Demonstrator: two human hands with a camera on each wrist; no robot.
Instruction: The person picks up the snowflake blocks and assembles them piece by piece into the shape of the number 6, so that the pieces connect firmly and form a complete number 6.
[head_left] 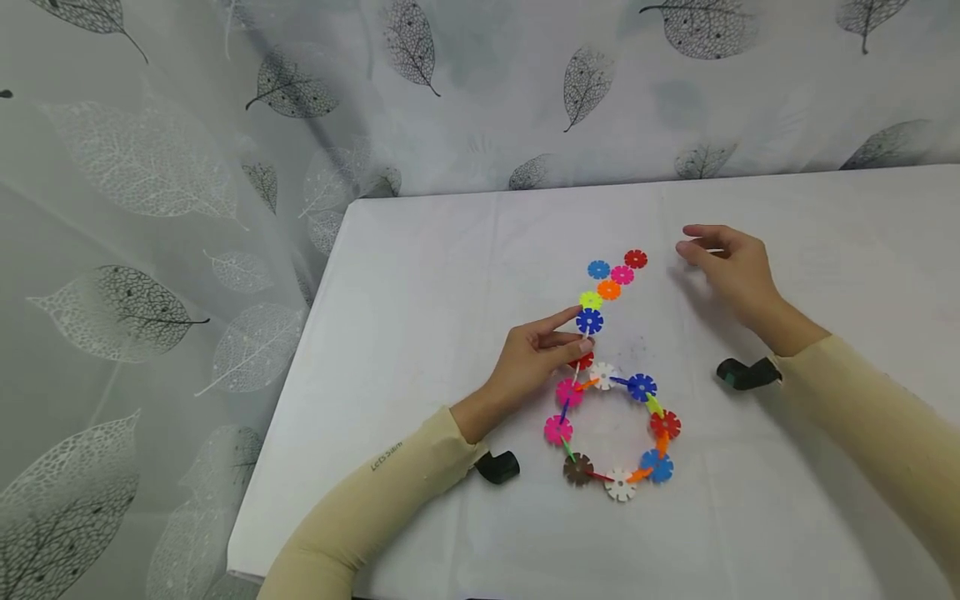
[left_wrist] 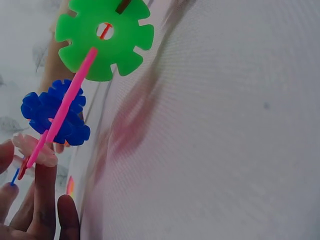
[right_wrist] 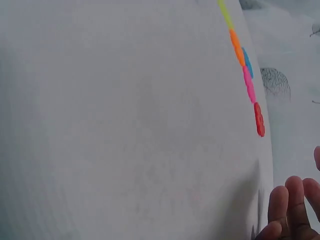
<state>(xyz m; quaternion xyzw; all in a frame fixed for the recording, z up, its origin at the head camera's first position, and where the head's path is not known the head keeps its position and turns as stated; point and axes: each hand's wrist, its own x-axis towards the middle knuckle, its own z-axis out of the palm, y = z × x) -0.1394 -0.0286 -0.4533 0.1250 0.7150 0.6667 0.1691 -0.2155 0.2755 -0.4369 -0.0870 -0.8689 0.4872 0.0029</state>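
Observation:
A ring-shaped chain of notched plastic snowflake discs [head_left: 557, 430], in many colours, lies on the white-covered table. At its upper left, my left hand [head_left: 528, 354] pinches a short run of joined discs with a red disc [head_left: 582, 362] by the thumb and a dark blue disc [head_left: 589, 322] above. Close up in the left wrist view, a whitish disc [left_wrist: 35, 149] sits between the fingers, with a green disc [left_wrist: 105, 32] and blue discs [left_wrist: 55, 112] further along. My right hand [head_left: 735, 271] hovers with nothing in it, right of a loose red disc [head_left: 635, 259].
Beyond the left hand lie loose discs: yellow [head_left: 591, 300], orange [head_left: 609, 289], pink [head_left: 622, 275] and light blue [head_left: 598, 269]. A black wrist device [head_left: 498, 467] shows at each sleeve. A leaf-print curtain [head_left: 465, 92] hangs behind the table [head_left: 420, 275].

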